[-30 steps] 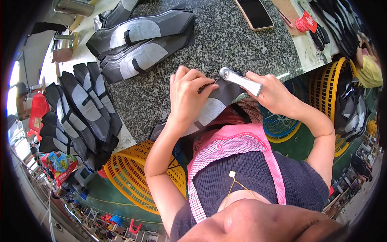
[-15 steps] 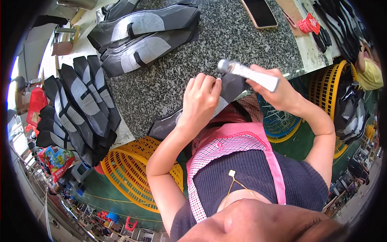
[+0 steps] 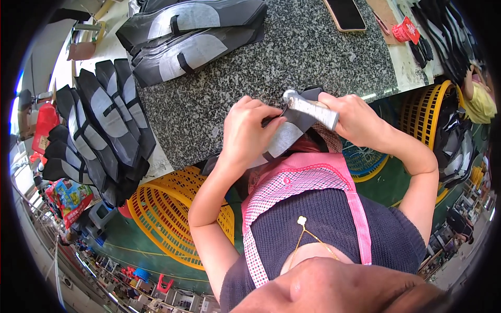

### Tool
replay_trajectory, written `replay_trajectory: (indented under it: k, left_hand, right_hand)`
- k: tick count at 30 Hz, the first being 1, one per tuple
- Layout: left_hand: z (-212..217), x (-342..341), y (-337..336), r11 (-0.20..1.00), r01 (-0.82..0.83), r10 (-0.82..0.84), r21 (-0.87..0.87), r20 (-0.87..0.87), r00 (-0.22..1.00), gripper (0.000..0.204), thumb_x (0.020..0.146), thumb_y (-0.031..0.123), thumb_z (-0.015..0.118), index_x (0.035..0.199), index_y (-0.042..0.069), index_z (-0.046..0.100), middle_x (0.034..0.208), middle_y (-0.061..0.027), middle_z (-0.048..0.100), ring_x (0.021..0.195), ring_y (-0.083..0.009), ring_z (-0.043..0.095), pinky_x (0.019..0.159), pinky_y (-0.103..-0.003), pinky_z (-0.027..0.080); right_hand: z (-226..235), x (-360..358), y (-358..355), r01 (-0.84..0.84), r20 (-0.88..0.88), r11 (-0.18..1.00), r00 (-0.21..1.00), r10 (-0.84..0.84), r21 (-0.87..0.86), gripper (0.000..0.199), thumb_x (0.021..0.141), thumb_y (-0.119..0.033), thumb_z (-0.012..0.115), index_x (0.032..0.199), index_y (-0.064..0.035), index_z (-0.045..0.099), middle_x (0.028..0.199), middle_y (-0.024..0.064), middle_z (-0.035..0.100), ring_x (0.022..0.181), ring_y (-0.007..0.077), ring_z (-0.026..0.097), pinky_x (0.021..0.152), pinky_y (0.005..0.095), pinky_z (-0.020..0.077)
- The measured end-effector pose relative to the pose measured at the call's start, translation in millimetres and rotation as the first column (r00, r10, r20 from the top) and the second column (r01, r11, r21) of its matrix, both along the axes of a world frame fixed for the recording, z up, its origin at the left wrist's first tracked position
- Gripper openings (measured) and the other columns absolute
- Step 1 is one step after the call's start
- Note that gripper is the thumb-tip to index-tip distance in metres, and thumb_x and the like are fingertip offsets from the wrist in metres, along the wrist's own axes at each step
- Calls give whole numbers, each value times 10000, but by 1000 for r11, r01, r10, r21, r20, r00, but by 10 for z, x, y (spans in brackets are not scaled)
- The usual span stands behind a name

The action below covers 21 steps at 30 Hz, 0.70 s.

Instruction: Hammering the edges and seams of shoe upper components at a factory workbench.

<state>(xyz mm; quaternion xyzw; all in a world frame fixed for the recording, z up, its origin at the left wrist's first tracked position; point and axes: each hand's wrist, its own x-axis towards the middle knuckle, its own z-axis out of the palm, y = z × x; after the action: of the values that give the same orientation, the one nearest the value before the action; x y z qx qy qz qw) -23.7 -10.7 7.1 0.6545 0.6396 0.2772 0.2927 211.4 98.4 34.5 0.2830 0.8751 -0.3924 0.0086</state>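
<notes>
A black flat cut piece with a pale grey patch [image 3: 285, 139], like a shoe-upper part, lies along the near edge of the stone slab, partly under my left forearm. My left hand [image 3: 249, 129] is closed at its upper edge, thumb and fingers bent together around a dark fold. In my right hand [image 3: 360, 119] is a hammer [image 3: 314, 111], gripped by its light, wrapped-looking handle. The round metal head is low over the piece, just right of my left fingertips. Whether it touches the piece I cannot tell.
Stacks of similar black pieces [image 3: 195, 51] lie at the far left of the speckled slab [image 3: 323, 62], with more fanned out [image 3: 107, 112] on the left. A phone [image 3: 345, 14] and a red tape-like roll [image 3: 404, 31] are at the far right. Yellow baskets [image 3: 167, 214] stand below.
The hammer has come down and its head now sits close to the piece. My left hand has moved slightly left, its fingers shifting on the edge. The view has shifted a little.
</notes>
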Motion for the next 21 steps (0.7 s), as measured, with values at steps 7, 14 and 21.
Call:
replay_trajectory:
  k: [7, 14, 21]
  left_hand:
    - [-17, 127, -206, 954, 111, -20, 278, -311, 950, 162, 748, 50, 719, 908, 46, 742, 837, -47, 618, 816, -238, 590, 699, -383, 510]
    - [8, -48, -221, 998, -10, 12, 67, -33, 999, 107, 747, 44, 795, 839, 31, 741, 810, -63, 679, 781, -248, 635, 684, -376, 525]
    - [-29, 34, -287, 972, 109, -68, 210, -190, 979, 198, 730, 0, 679, 923, 34, 712, 882, -78, 605, 830, -263, 605, 689, -374, 538]
  right_hand:
    - [190, -52, -39, 73, -139, 993, 987, -86, -90, 166, 950, -139, 595, 1006, -5, 515, 739, 222, 637, 736, 457, 650, 628, 517, 514]
    - [93, -83, -18, -33, 40, 999, 999, 34, -30, 208, 984, -199, 591, 976, -12, 501, 718, 222, 633, 724, 449, 648, 637, 550, 497]
    - [166, -84, -102, -45, -94, 997, 995, 38, -68, 179, 945, -147, 610, 941, -13, 491, 728, 228, 634, 732, 455, 653, 615, 508, 516]
